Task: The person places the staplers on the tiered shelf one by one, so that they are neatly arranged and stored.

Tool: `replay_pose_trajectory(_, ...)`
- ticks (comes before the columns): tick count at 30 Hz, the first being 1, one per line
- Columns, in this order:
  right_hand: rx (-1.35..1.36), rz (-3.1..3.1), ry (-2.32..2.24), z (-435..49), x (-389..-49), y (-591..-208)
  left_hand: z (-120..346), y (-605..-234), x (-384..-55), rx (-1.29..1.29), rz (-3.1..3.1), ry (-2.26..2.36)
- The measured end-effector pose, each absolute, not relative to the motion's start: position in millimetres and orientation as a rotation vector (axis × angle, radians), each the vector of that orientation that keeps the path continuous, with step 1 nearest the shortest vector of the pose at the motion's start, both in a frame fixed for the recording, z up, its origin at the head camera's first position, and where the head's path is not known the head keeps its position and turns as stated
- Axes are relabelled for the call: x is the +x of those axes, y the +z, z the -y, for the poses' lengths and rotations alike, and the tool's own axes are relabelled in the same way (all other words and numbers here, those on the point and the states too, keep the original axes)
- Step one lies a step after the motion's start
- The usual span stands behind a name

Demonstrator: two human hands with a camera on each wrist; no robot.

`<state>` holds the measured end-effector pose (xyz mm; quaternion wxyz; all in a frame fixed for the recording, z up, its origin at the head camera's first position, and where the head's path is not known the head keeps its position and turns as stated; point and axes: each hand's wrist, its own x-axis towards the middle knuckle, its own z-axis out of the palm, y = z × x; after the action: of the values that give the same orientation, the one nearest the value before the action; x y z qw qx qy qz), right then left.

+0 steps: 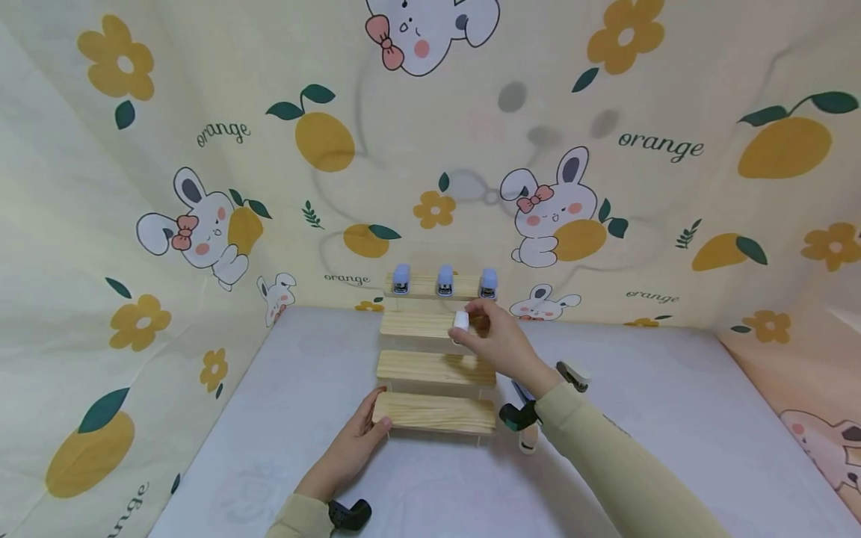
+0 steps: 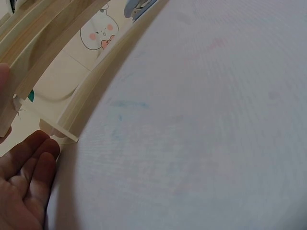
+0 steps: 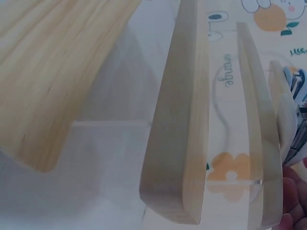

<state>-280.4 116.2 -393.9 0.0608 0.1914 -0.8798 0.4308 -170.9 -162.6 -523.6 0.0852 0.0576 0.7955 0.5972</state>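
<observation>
At the left, the left hand (image 1: 348,452) is gripping the near end of the four-tier wooden stand (image 1: 436,368), its thumb lying along the lowest board. If that grip is pulling unevenly, the light stand could be tilting or skidding on the table (image 1: 303,388). Along the top tier, three blue staplers (image 1: 445,280) are standing in a row; a knock from the fingers below could be toppling one. Right of the middle, the right hand (image 1: 504,342) is pinching the white stapler (image 1: 460,320) at the second tier from the top; whether the board is bearing it, I cannot tell. Letting go too near the edge could be sending it down the steps. Farther right, a pale stapler (image 1: 574,376) and a peach stapler (image 1: 528,439) are lying on the table near the forearm, where a low sleeve could be sweeping them aside.
</observation>
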Motion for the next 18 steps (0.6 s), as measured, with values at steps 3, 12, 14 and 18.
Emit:
replay_pose_trajectory(3, 0.596, 2.628, 1.301, -111, -279, -392, 163, -522, -171, 0.171, -2.381, 1.779)
replay_pose_trajectory(12, 0.582, 2.584, 1.378, -68, -275, -390, 163, -520, -169, 0.144, -2.375, 1.78)
replay_pose_trajectory(14, 0.586, 2.597, 1.399, -55, -275, -390, 163, -520, -169, 0.137, -2.373, 1.781)
replay_pose_trajectory(18, 0.55, 2.617, 1.439, -35, -277, -392, 162, -521, -169, 0.15, -2.378, 1.769)
